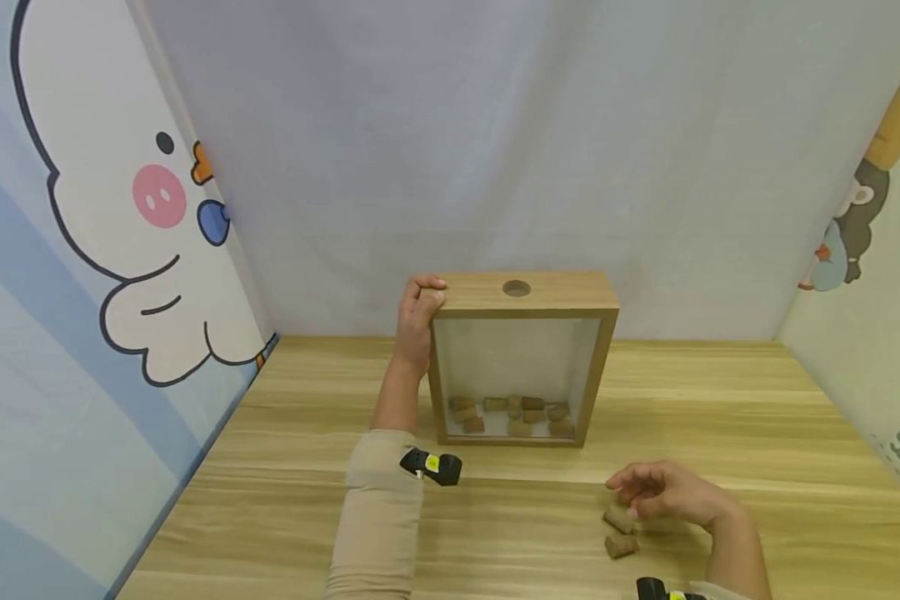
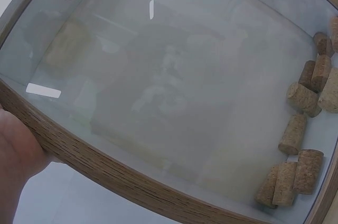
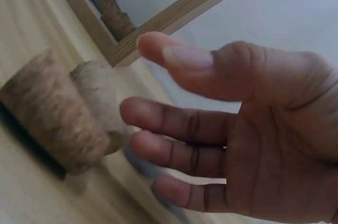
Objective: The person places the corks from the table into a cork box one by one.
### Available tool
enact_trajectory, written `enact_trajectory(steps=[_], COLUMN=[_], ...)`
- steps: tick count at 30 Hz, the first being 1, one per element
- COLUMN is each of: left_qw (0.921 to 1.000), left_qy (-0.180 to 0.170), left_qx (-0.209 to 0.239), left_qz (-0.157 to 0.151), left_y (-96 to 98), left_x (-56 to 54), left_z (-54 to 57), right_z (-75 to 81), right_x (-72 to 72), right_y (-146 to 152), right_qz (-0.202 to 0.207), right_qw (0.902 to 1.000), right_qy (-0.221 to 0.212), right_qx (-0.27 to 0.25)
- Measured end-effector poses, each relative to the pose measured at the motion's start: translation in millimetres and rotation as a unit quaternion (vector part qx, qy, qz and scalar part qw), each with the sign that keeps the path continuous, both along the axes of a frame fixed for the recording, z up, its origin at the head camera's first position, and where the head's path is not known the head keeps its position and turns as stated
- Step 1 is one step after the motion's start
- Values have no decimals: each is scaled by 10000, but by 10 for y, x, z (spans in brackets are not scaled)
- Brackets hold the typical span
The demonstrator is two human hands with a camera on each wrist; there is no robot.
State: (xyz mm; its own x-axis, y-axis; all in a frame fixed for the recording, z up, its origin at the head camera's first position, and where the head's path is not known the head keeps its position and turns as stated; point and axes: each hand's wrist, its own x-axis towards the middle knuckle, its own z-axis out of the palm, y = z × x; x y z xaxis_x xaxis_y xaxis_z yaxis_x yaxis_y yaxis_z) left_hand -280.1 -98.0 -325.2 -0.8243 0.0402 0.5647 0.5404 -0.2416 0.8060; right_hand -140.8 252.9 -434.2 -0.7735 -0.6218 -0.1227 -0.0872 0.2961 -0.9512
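My left hand (image 1: pixel 417 321) grips the upper left corner of a shallow wooden box (image 1: pixel 562 290) that stands upright with a clear front. A round hole (image 1: pixel 517 288) is cut in its top edge. Several cork stoppers (image 2: pixel 303 100) lie along the bottom inside the box. My right hand (image 1: pixel 678 493) is at the front right, its fingers loosely bent with nothing between them. Just left of its fingertips, two cork stoppers lie on the table, a farther one (image 1: pixel 618 518) and a nearer one (image 1: pixel 621 546). In the right wrist view both corks (image 3: pixel 55 113) sit apart from the thumb.
The wood-grain table (image 1: pixel 285 500) extends around the box. A pale curtain (image 1: pixel 495 167) hangs behind it, with a cartoon-printed panel (image 1: pixel 82 208) on the left and another printed panel (image 1: pixel 870 333) on the right. A black wrist camera (image 1: pixel 435 467) is strapped to the left sleeve.
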Motion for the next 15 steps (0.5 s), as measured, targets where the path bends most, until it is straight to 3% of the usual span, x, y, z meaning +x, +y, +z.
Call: enact_trajectory(steps=[8,15], left_qw=[9999,9999], left_qy=[-48,-79], left_qx=[107,72], left_qz=[-68,-75], left_y=[-3,-13], left_x=[-12,-6], left_z=[2,-9], right_z=[-80,-90], right_x=[-1,4], right_y=[-79,-193], right_qz=[137,-386], right_qw=[9995,9971], right_qy=[-8,-285], right_qx=[273,586])
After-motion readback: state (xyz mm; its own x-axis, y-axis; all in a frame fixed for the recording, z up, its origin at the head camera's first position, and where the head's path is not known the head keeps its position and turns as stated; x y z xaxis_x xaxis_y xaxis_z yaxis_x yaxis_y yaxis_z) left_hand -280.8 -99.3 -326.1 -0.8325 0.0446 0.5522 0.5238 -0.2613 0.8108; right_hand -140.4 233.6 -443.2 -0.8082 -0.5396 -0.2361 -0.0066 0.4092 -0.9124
